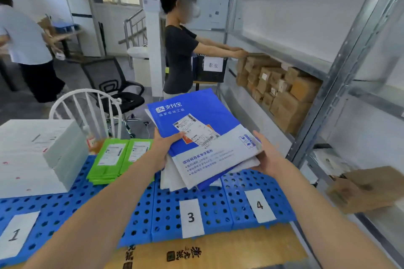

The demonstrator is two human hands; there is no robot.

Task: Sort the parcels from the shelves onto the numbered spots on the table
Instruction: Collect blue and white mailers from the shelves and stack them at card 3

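Both hands grip a stack of blue-and-white mailers (205, 137) above the blue perforated tabletop (166, 214): left hand (162, 148) at its left edge, right hand (267, 157) at its right corner. Label 3 (191, 217) and label 4 (259, 205) lie below. Green parcels (113, 159) left; cardboard boxes (277, 91) on shelf (282, 50).
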